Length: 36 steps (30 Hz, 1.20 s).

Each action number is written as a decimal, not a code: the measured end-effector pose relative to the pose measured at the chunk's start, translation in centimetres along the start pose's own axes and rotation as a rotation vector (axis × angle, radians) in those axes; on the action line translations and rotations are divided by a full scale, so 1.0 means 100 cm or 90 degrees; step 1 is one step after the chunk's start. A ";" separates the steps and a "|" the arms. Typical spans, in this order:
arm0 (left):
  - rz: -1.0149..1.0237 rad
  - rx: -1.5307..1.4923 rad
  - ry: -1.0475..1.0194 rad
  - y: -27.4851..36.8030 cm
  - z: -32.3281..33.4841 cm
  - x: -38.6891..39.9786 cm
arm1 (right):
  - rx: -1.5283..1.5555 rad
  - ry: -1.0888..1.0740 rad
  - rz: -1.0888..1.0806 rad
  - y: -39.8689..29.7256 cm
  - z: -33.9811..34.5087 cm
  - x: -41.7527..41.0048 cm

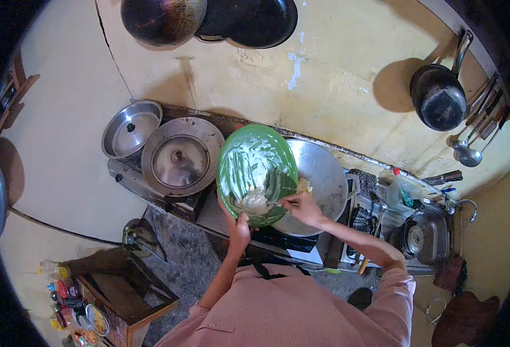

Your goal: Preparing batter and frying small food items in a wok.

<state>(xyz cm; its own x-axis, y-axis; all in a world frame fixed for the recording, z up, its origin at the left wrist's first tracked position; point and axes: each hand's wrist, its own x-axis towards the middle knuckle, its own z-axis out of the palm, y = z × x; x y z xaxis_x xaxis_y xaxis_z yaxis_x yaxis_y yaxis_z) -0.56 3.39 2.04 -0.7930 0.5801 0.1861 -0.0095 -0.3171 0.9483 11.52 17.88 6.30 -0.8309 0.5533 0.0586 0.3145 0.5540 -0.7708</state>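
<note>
My left hand (239, 230) grips the lower rim of a green plastic bowl (259, 141), which is tilted so that its inside faces me. Pale, thick batter (255, 199) has gathered low in the bowl, and smears of it coat the wall. Between the fingers of my right hand (301, 209) is a thin metal utensil, probably a spoon (276, 204), its far end at the batter. Partly behind the bowl, a large metal wok (328, 182) sits on the stove. A pale lump of food (304, 185) shows in the wok beside the bowl's edge.
Left of the bowl stand a lidded metal pan (179, 162) and a metal lid with a black knob (130, 127). At right are a long-handled utensil (380, 219), a plastic container (400, 195) and the sink (437, 238). A frying pan (438, 97) hangs on the wall.
</note>
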 end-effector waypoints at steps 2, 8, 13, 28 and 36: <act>-0.015 -0.028 0.002 0.035 0.015 0.003 | 0.060 -0.047 0.060 0.004 -0.005 0.007; -0.116 -0.189 0.029 0.036 0.012 0.008 | 0.123 -0.044 0.070 -0.016 -0.034 0.021; -0.179 -0.202 0.056 0.033 0.007 0.011 | 0.245 -0.040 0.028 -0.031 -0.050 0.026; -0.351 -0.167 -0.005 0.014 -0.006 0.029 | 0.412 -0.153 0.212 -0.052 -0.088 0.037; -0.357 -0.197 -0.021 0.025 -0.004 0.031 | 0.354 -0.116 0.186 -0.064 -0.094 0.038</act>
<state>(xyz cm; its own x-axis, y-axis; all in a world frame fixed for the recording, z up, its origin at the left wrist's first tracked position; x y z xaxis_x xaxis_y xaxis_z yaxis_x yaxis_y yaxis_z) -3.24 4.11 4.85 -0.5969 0.7424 -0.3041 -0.5967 -0.1576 0.7868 10.70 22.28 17.37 -0.8271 0.4911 -0.2734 0.2952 -0.0344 -0.9548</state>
